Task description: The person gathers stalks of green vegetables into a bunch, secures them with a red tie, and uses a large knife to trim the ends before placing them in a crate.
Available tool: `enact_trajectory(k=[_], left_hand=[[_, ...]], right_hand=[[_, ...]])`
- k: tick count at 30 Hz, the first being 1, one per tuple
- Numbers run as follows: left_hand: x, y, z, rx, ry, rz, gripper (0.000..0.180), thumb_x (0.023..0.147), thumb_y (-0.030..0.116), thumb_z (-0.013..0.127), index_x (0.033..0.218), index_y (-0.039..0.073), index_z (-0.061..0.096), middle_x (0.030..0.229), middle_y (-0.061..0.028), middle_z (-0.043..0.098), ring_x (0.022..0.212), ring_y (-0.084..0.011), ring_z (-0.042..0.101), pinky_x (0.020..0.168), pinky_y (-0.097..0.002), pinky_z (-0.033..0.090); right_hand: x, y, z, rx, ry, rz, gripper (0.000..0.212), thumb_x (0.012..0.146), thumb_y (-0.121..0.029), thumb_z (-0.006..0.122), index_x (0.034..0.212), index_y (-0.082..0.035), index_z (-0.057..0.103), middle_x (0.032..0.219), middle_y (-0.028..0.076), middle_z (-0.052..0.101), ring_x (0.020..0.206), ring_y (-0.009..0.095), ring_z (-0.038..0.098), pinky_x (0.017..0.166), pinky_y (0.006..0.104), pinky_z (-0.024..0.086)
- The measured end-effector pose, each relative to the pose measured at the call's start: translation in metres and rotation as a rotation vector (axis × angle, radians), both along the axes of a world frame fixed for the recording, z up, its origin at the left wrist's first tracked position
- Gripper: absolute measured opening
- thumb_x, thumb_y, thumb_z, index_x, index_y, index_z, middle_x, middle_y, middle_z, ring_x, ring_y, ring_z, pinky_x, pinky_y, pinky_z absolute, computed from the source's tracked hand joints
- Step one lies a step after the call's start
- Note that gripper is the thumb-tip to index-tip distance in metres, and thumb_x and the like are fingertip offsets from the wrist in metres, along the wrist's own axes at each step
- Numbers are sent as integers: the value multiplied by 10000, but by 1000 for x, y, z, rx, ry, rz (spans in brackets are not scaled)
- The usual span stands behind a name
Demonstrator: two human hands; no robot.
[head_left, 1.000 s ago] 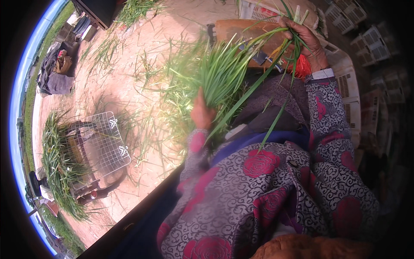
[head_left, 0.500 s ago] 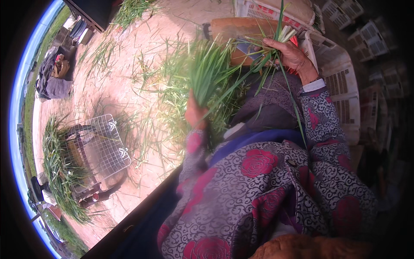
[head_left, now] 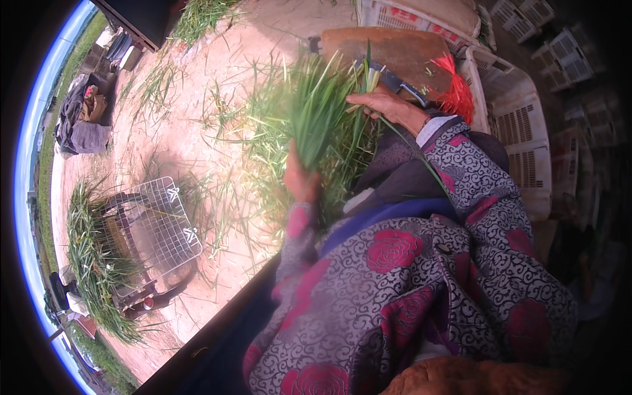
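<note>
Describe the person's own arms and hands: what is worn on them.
Both arms are covered by long sleeves of a grey fabric with black scroll patterning and large red rose motifs. The right sleeve shows a pale cuff at the wrist. The left sleeve looks blurred. The left hand and right hand are bare, without gloves.

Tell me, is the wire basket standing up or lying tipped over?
Tipped over. The wire basket lies on its side on the dirt ground.
</note>
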State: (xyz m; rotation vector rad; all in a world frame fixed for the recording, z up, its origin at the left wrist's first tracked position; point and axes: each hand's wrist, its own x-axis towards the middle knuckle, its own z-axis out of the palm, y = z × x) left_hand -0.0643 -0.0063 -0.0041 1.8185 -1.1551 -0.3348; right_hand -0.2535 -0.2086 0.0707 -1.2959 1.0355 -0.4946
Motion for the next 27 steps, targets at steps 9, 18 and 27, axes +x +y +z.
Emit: enact_trajectory(k=[9,18,27], left_hand=[[-5,-3,2,31,121,2,684,823,59,715,1468,78,487,1199,-190,705,1066,-293,704,897,-367,541],[-1,-4,0,9,-67,10,698,799,62,719,1461,81,498,1185,-207,699,1028,-377,704,867,-414,556],[15,-3,-18,-85,-388,-91,898,672,-4,733,1506,147,437,1164,-175,677,677,-322,667,522,-406,517]], right_hand=[[-3,8,-1,32,-96,-32,235,873,-186,765,1029,-74,631,814,29,670,646,92,588,479,231,395],[-13,-4,-5,53,161,-53,246,837,-223,726,958,-24,644,715,47,596,559,140,523,461,291,374],[-101,-31,37,413,-523,-326,134,856,-181,637,916,-69,681,667,-53,512,514,73,414,464,243,371]])
